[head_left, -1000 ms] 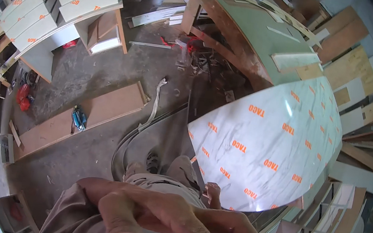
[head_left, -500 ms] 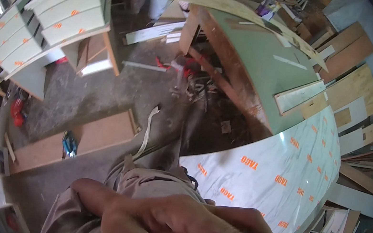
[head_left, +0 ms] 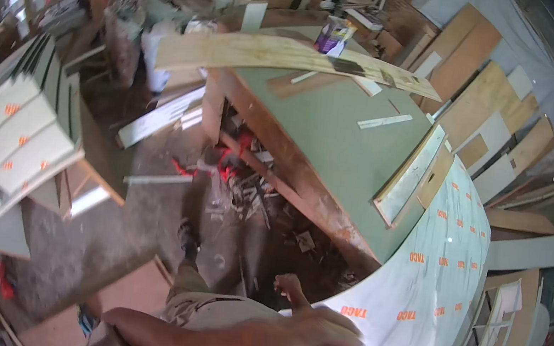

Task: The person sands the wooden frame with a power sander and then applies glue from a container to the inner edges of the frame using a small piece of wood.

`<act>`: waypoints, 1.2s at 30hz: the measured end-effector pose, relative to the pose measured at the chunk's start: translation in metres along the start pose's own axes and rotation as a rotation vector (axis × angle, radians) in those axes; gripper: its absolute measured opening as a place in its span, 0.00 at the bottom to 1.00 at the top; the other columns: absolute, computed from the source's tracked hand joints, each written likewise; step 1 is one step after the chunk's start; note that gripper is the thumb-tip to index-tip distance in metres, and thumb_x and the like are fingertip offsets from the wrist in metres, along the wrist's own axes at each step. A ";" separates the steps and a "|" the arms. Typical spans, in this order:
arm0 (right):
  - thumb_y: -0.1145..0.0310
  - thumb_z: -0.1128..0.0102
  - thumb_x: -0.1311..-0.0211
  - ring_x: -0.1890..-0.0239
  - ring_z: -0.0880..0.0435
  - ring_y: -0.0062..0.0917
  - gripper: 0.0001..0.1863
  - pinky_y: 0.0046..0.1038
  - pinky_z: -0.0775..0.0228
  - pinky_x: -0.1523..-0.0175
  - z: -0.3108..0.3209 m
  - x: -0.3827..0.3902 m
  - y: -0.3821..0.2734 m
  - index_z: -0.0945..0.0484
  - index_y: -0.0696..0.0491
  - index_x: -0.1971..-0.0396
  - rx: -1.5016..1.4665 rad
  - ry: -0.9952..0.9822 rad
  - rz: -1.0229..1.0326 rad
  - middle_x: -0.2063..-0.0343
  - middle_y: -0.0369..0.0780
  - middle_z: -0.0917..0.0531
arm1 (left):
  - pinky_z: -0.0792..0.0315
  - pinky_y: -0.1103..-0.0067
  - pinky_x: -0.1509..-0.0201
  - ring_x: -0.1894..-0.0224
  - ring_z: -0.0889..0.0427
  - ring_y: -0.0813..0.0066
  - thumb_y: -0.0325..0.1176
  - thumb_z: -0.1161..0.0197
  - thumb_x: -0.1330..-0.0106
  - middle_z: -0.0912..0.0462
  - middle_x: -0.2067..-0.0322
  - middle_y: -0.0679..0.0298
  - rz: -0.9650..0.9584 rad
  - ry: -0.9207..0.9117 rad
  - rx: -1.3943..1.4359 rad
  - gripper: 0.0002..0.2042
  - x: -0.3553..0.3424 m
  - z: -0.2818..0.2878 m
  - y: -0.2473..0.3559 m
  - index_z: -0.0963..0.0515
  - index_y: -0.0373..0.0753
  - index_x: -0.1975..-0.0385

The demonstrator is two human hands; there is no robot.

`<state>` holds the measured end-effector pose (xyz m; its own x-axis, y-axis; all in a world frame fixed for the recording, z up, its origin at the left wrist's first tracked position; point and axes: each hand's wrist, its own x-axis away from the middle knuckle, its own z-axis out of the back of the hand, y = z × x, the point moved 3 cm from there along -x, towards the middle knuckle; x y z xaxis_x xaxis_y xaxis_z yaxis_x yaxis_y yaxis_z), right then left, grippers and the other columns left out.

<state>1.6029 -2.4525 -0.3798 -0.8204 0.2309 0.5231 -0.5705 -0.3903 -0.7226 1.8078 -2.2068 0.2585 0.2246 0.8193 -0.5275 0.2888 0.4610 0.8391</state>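
My left arm crosses in front of my body. My left hand (head_left: 321,331) hangs over my clothing, beside the near edge of a white marbled sheet (head_left: 391,297) with orange print; motion smears its fingers. Farther out is my right hand (head_left: 288,287), small in view with its fingers curled in, and nothing shows in them. It is apart from the sheet's left edge, above the dark floor. My left hand hides part of the right forearm. The sheet lies against the near end of a green-topped workbench (head_left: 319,129).
A long plywood strip (head_left: 259,56), a purple can (head_left: 333,36) and narrow offcuts lie on the bench. White slatted panels (head_left: 13,119) stand at left. A brown board (head_left: 122,300) lies on the floor near my foot (head_left: 188,237). Scraps and tools (head_left: 246,190) clutter the floor beneath the bench.
The view has swung, so the bench and panels sit farther left. My left hand has dropped away from the camera. My right hand and one foot have come into view.
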 end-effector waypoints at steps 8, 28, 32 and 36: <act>0.57 0.39 0.41 0.62 0.13 0.41 0.16 0.41 0.22 0.58 0.012 -0.100 -0.089 0.15 0.55 0.66 -0.483 0.387 -0.700 0.64 0.47 0.13 | 0.22 0.80 0.55 0.60 0.19 0.79 0.23 0.28 0.46 0.21 0.65 0.67 0.615 0.853 -0.606 0.17 0.106 0.341 -0.079 0.20 0.30 0.56; 0.65 0.36 0.35 0.76 0.19 0.21 0.12 0.26 0.22 0.71 0.507 -0.281 -0.278 0.21 0.60 0.62 -0.619 1.117 -0.048 0.76 0.39 0.20 | 0.32 0.82 0.84 0.86 0.31 0.83 0.47 0.35 0.30 0.28 0.83 0.67 0.924 1.130 -0.349 0.20 0.078 0.604 -0.225 0.22 0.35 0.74; 0.68 0.38 0.36 0.77 0.21 0.22 0.11 0.26 0.24 0.72 0.636 -0.289 -0.240 0.23 0.61 0.62 -0.823 1.260 0.003 0.76 0.38 0.21 | 0.26 0.76 0.74 0.79 0.22 0.75 0.48 0.33 0.33 0.24 0.81 0.63 0.899 0.960 -0.546 0.22 -0.001 0.677 -0.290 0.20 0.29 0.72; 0.69 0.39 0.36 0.78 0.22 0.22 0.10 0.26 0.26 0.73 0.752 -0.300 -0.200 0.24 0.61 0.63 -0.972 1.333 0.016 0.75 0.39 0.22 | 0.22 0.67 0.56 0.65 0.14 0.60 0.48 0.33 0.35 0.16 0.68 0.50 0.917 0.605 -0.801 0.24 -0.146 0.714 -0.333 0.19 0.26 0.58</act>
<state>1.9909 -3.1139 -0.0522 0.0146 0.9883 0.1518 0.0512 0.1509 -0.9872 2.3438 -2.7229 -0.0389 -0.4584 0.8601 0.2239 -0.4044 -0.4262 0.8092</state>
